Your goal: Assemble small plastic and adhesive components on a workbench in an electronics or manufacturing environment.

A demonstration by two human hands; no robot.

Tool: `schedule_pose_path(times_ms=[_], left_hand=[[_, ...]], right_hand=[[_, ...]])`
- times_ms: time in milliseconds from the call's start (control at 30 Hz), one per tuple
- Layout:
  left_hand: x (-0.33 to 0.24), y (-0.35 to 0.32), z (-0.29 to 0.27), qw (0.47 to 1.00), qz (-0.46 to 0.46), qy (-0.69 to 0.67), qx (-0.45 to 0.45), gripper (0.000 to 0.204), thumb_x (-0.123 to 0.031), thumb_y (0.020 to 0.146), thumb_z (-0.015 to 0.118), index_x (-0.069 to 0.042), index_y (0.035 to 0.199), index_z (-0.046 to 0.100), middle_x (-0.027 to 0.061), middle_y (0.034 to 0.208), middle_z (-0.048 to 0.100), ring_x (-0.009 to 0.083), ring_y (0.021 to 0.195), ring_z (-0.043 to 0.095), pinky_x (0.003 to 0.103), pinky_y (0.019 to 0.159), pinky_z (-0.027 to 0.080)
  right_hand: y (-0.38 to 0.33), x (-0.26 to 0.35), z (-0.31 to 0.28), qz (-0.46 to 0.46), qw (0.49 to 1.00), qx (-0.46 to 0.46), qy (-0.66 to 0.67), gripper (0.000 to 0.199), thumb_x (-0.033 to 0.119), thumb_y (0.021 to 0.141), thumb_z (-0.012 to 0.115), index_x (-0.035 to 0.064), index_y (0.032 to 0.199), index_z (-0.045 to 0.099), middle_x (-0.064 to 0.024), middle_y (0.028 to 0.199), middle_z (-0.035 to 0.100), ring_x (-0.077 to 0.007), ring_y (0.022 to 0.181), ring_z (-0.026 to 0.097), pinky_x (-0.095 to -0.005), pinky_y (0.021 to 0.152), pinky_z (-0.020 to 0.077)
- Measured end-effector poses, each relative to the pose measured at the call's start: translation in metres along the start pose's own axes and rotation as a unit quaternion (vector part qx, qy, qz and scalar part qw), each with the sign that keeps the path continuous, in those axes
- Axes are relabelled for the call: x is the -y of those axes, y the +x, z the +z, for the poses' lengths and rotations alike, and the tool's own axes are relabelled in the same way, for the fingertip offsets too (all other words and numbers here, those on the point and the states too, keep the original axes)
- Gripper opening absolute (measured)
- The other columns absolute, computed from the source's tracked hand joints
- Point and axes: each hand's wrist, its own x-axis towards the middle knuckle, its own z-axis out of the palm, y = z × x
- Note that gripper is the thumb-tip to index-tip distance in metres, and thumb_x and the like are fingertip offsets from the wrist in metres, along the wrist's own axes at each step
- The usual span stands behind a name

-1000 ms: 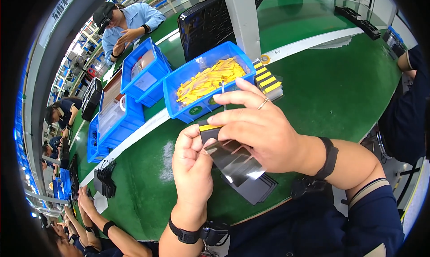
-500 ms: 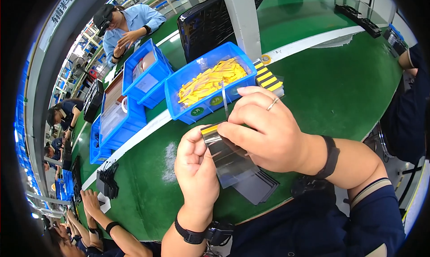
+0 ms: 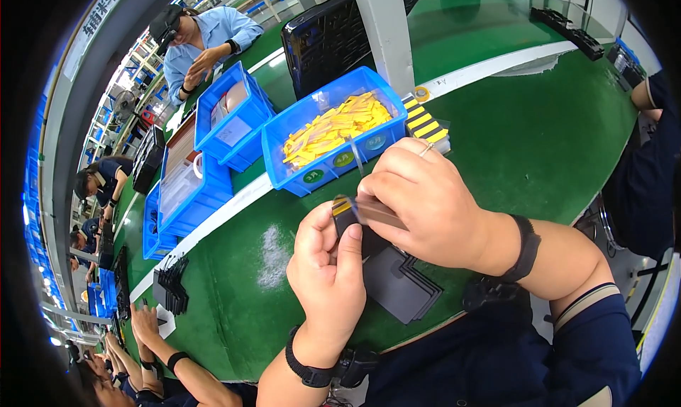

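My left hand [image 3: 328, 265] pinches a small black sheet [image 3: 343, 221] with a yellow strip along its upper end, thumb on its face. My right hand [image 3: 433, 205] is closed on a glossy see-through film [image 3: 379, 213], blurred where it meets the sheet's yellow end. A slim grey tool [image 3: 357, 155], its exact kind unclear, juts upward from the right fingers in front of the blue bin. Below the hands lies a fanned stack of dark grey sheets [image 3: 401, 288]. My right fingers hide part of the film.
A blue bin [image 3: 301, 184] of yellow strips [image 3: 337, 127] stands just beyond my hands. Beside it lie yellow-and-black striped pieces [image 3: 425, 123] near a grey post [image 3: 383, 38]. More blue bins [image 3: 202, 198] and bent black parts [image 3: 170, 286] are leftward. Co-workers sit around the green table [image 3: 234, 322].
The film, spread broad and flat over the sheet before, is now drawn to the right and seen nearly edge-on. My left hand has shifted slightly right, and more of the stack shows.
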Motion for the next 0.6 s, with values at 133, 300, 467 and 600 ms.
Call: schedule_pose_path(times_ms=[133, 300, 467, 600], left_hand=[[-0.006, 0.008, -0.011, 0.984, 0.032, 0.176, 0.008, 0.028, 0.002, 0.085, 0.057, 0.004, 0.112, 0.052, 0.0085, 0.093, 0.066, 0.0097, 0.083, 0.061, 0.022, 0.071, 0.049], [0.019, 0.057, -0.077, 0.987, -0.060, 0.101, -0.113, 0.027, 0.004, 0.084, 0.051, 0.007, 0.111, 0.048, 0.0122, 0.091, 0.064, 0.0144, 0.082, 0.062, 0.024, 0.075, 0.048], [0.032, 0.070, -0.134, 0.840, -0.160, 0.505, -0.116, 0.030, -0.009, 0.081, 0.059, 0.001, 0.109, 0.058, 0.0099, 0.087, 0.066, 0.0160, 0.074, 0.061, 0.028, 0.069, 0.048], [0.003, 0.053, -0.076, 0.981, 0.013, 0.189, 0.031, 0.024, -0.008, 0.082, 0.064, 0.000, 0.104, 0.062, 0.0047, 0.093, 0.061, 0.0107, 0.082, 0.057, 0.024, 0.073, 0.046]], right_hand=[[0.004, 0.000, 0.000, 0.002, 0.998, 0.016, 0.054, 0.018, 0.009, 0.064, 0.069, 0.0047, 0.073, 0.054, -0.0091, 0.072, 0.048, -0.0269, 0.069, 0.050, -0.0379, 0.063, 0.0405], [0.000, -0.005, 0.000, 0.092, 0.990, 0.067, 0.088, 0.016, 0.013, 0.069, 0.066, 0.0012, 0.071, 0.055, -0.0111, 0.069, 0.051, -0.0289, 0.067, 0.052, -0.0385, 0.062, 0.0425], [0.001, -0.008, 0.007, 0.298, 0.920, 0.150, 0.206, 0.023, 0.019, 0.074, 0.062, -0.0029, 0.070, 0.056, -0.0144, 0.069, 0.056, -0.0303, 0.069, 0.058, -0.0394, 0.065, 0.0465], [-0.008, -0.019, 0.014, 0.265, 0.919, 0.160, 0.245, 0.025, 0.021, 0.074, 0.063, -0.0033, 0.071, 0.062, -0.0162, 0.071, 0.059, -0.0313, 0.069, 0.058, -0.0393, 0.066, 0.0475]])
